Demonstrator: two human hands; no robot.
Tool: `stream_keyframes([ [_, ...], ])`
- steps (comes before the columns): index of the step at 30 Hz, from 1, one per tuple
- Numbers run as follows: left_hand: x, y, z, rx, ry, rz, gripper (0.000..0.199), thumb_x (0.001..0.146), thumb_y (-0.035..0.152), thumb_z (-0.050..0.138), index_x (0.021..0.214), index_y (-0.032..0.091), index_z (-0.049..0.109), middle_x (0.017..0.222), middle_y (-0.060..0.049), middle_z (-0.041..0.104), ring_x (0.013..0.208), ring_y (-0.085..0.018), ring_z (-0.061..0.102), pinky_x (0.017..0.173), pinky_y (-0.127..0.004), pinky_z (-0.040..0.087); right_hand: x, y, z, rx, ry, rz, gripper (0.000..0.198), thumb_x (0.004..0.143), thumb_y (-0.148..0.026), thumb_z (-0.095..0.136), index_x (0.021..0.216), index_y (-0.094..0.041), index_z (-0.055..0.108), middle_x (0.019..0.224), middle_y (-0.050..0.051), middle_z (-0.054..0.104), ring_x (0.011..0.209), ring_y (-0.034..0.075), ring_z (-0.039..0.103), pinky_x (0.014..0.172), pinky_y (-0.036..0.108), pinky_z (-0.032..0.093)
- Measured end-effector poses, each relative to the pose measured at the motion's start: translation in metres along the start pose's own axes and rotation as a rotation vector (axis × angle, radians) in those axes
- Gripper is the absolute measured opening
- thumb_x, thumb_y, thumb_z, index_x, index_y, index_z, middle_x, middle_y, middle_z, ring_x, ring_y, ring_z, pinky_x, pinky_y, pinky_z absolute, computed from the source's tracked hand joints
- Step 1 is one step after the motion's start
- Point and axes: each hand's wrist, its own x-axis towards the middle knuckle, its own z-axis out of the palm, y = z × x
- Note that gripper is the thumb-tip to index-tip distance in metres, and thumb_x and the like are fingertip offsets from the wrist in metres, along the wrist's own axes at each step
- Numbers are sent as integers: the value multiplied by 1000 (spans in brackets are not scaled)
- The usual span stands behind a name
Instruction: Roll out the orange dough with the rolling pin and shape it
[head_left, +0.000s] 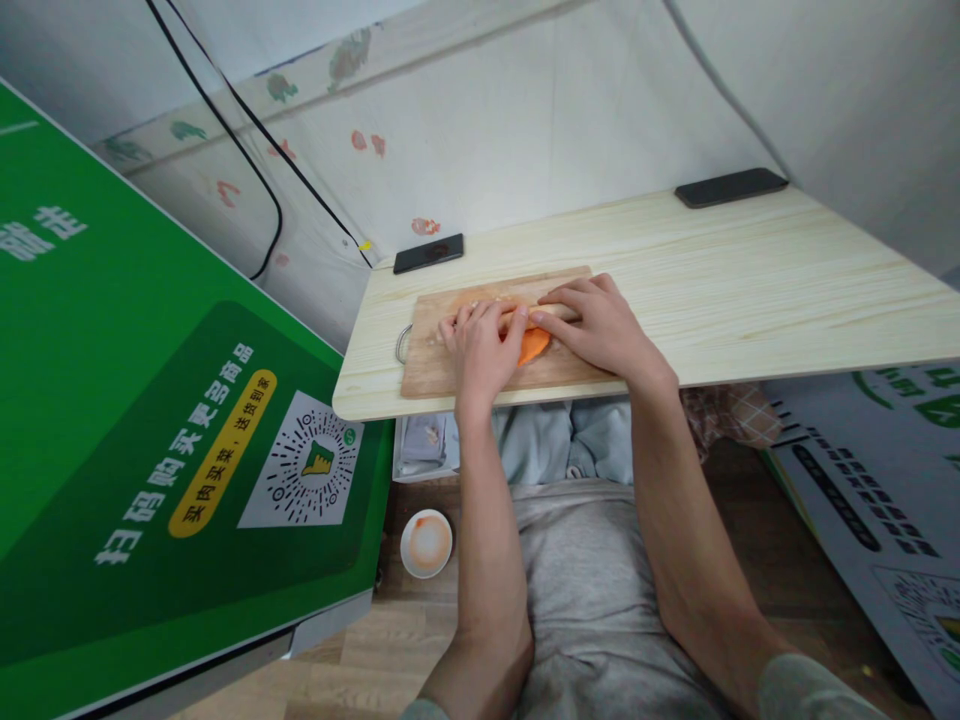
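Observation:
A wooden rolling pin lies across the cutting board, mostly covered by my fingers. My left hand curls over its left end, and my right hand presses on its right end. The two thumbs almost meet at the middle. Under and just in front of the pin is a flat orange piece of what looks like dough; part of it is hidden by the pin and my left hand. Orange smears and pale crumbs mark the board behind the pin.
The board rests on a pale wood tabletop against the wall. One black phone lies at the back left, another at the back right. A green panel stands close on the left. A white bowl sits below the table.

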Motion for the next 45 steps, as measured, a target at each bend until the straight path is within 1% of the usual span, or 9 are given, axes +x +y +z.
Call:
stream_keyframes([
  [3, 1, -1, 0, 9, -10, -6, 28, 114, 46, 56, 113, 30, 79, 132, -3, 83, 126, -29, 66, 117, -49, 37, -3, 1, -4, -11, -62, -3, 47, 107, -57, 58, 132, -24, 82, 136, 15, 77, 131, 42, 58, 115, 61, 46],
  [7, 1, -2, 1, 0, -10, -2, 28, 114, 46, 55, 113, 31, 79, 132, -3, 83, 125, -29, 67, 115, -49, 38, -10, -3, -17, -12, -166, -26, 52, 106, -56, 58, 143, -23, 76, 139, 15, 76, 136, 43, 57, 119, 62, 45],
  [11, 2, -3, 1, -23, -15, 0, 28, 115, 45, 55, 112, 30, 80, 131, -3, 83, 125, -29, 67, 115, -49, 39, -16, -11, -29, 17, -210, -37, 54, 106, -56, 56, 147, -26, 74, 144, 13, 75, 138, 43, 58, 120, 62, 45],
  [17, 2, -2, 1, -6, -16, -4, 28, 115, 44, 56, 113, 30, 80, 131, -3, 83, 124, -28, 67, 116, -49, 40, -12, -10, -25, 1, -200, -31, 53, 105, -53, 57, 144, -22, 75, 143, 16, 75, 138, 45, 58, 120, 63, 44],
  [24, 1, -1, 0, -1, -4, -2, 27, 114, 44, 57, 112, 30, 80, 129, -2, 84, 125, -28, 67, 115, -49, 38, -7, 2, -11, -18, -133, -44, 48, 106, -53, 58, 139, -24, 78, 140, 15, 76, 135, 44, 57, 117, 64, 46],
  [29, 0, 0, -1, 4, -6, -3, 27, 114, 43, 57, 111, 29, 80, 130, -2, 83, 124, -28, 67, 115, -48, 38, -6, 6, -7, -24, -111, -56, 47, 107, -54, 57, 139, -26, 77, 139, 14, 76, 135, 41, 57, 117, 62, 47],
  [35, 1, -1, -1, -4, -9, -6, 28, 114, 44, 56, 111, 29, 80, 129, -3, 84, 124, -28, 68, 116, -48, 38, -11, -7, -19, -20, -173, -31, 50, 106, -52, 57, 140, -22, 77, 140, 16, 77, 136, 44, 59, 119, 63, 47],
  [39, 1, -2, 0, -10, -16, -8, 29, 115, 44, 55, 111, 30, 80, 129, -3, 84, 124, -28, 68, 116, -48, 38, -17, -16, -30, 12, -196, -22, 52, 105, -52, 56, 143, -23, 76, 143, 15, 76, 137, 44, 61, 117, 64, 48],
  [45, 1, -2, 1, -27, -5, 4, 27, 115, 42, 56, 110, 30, 79, 128, -2, 84, 124, -28, 68, 116, -49, 38, -17, -15, -29, 6, -210, -2, 53, 104, -52, 58, 146, -23, 74, 147, 15, 74, 143, 44, 59, 120, 63, 47],
])
